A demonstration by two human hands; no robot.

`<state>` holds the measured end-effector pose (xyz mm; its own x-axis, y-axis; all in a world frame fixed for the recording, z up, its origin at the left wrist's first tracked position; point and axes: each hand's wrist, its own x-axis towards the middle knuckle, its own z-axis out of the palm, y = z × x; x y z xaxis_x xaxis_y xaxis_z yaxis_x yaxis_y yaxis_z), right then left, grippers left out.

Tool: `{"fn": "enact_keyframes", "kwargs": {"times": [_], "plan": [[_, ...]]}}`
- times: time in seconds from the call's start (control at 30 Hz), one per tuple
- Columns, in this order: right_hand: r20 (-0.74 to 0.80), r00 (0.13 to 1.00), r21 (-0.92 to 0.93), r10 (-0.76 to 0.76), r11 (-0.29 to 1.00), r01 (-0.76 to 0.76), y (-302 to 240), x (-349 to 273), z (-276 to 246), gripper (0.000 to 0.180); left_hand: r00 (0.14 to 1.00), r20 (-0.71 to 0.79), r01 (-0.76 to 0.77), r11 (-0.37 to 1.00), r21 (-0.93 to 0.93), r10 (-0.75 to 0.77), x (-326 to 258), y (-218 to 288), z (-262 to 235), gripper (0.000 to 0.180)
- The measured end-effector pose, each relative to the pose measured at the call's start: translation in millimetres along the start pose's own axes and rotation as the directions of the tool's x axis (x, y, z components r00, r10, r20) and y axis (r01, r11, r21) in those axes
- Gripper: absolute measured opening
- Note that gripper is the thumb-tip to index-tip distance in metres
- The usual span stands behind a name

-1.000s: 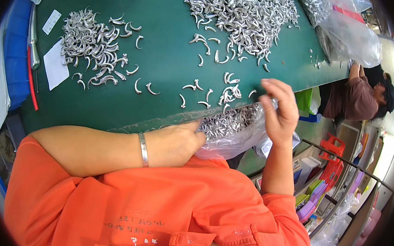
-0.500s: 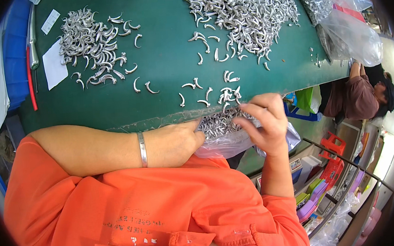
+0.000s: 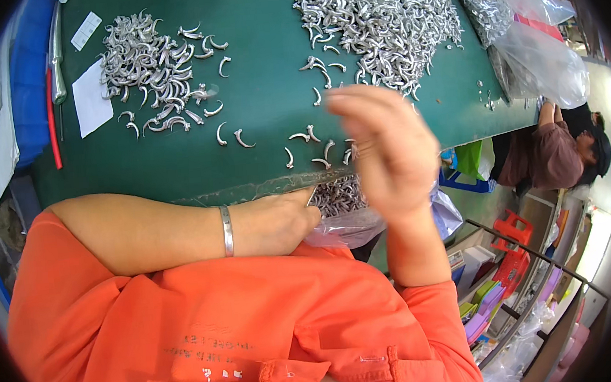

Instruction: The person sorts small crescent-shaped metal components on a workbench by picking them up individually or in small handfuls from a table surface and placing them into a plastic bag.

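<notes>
My left hand (image 3: pixel 283 223), with a silver bracelet on the wrist, grips the rim of a clear plastic bag (image 3: pixel 348 229) just below the table's near edge. Many small curved metal pieces (image 3: pixel 336 197) fill the bag. My right hand (image 3: pixel 391 145) is over the table edge beside the bag, slightly blurred. Its fingers are stretched out toward the left and I see nothing in them. Several loose curved pieces (image 3: pixel 303 134) lie on the table left of it; some are hidden beneath it. Beyond it spreads a large heap of the same pieces (image 3: pixel 385 23).
A smaller heap of curved pieces (image 3: pixel 144 60) lies at the left of the green table (image 3: pixel 253 73), next to white paper (image 3: pixel 92 100) and a red rod (image 3: pixel 53 121). Filled plastic bags (image 3: pixel 538 50) stand at the far right. A person (image 3: pixel 550 150) and shelves (image 3: pixel 520 267) are to the right.
My right hand has risen from the bag's mouth and moved away over the table, its fingers now extended over the loose pieces. My left hand stays at the bag. The view has shifted slightly.
</notes>
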<state>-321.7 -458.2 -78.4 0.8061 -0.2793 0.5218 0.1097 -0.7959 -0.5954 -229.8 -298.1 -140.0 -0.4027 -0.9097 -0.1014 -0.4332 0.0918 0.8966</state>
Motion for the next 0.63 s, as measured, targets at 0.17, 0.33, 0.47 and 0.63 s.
{"fn": "enact_keyframes", "kwargs": {"times": [0.17,0.33,0.47,0.63], "plan": [[0.251,0.954,-0.153,0.162,0.98,-0.127,25,-46,-48,0.032,0.995,0.054,0.087,0.996,0.03,-0.089,3,4,-1,0.022],[0.187,0.947,-0.143,0.261,0.961,-0.237,22,-79,-57,0.033,0.993,0.056,0.098,0.993,0.066,-0.101,2,6,-4,0.021],[0.076,0.922,-0.002,0.379,0.925,-0.38,23,-92,-77,0.022,0.998,0.002,0.067,0.995,0.07,-0.067,-1,6,-2,0.021],[0.3,0.937,-0.107,0.181,0.982,-0.155,13,-68,-65,0.021,0.995,0.048,0.078,0.994,0.079,-0.082,1,7,-4,0.024]]}}
